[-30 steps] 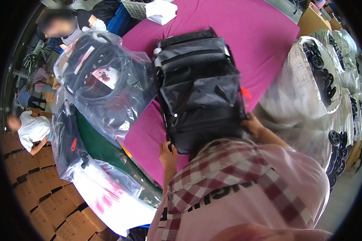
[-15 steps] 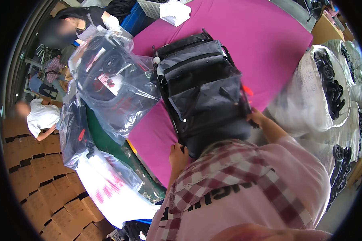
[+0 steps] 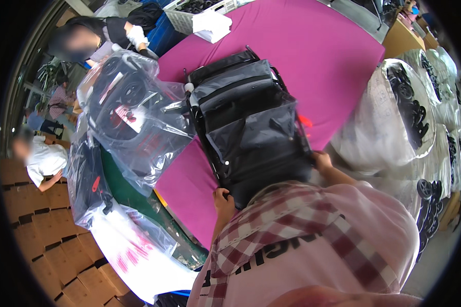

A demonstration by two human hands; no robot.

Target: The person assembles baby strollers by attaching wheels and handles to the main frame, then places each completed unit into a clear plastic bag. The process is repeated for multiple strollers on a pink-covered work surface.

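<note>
A black folded stroller (image 3: 248, 117) with a fabric seat and thin frame tubes lies on the magenta-covered table (image 3: 333, 56), its near end close to my body. On its near left corner is my left hand (image 3: 223, 202), fingers curled round the frame edge. My right hand (image 3: 321, 161) is closed at the near right side of the same stroller, its fingertips partly hidden. A red part (image 3: 305, 122) shows beside the right frame tube. Left of this stroller, another one wrapped in clear plastic (image 3: 133, 117) rests on the table.
White sacks of black wheels (image 3: 379, 117) stand at the right. A co-worker's gloved hand (image 3: 137, 37) is above the wrapped stroller. White paper (image 3: 211, 26) and a white crate (image 3: 189, 19) are at the far edge. Cardboard boxes (image 3: 61, 256) fill the lower left.
The view has shifted slightly. Both my hands remain at the stroller's near corners. The co-worker's gloved hand and arm have shifted at the far left.
</note>
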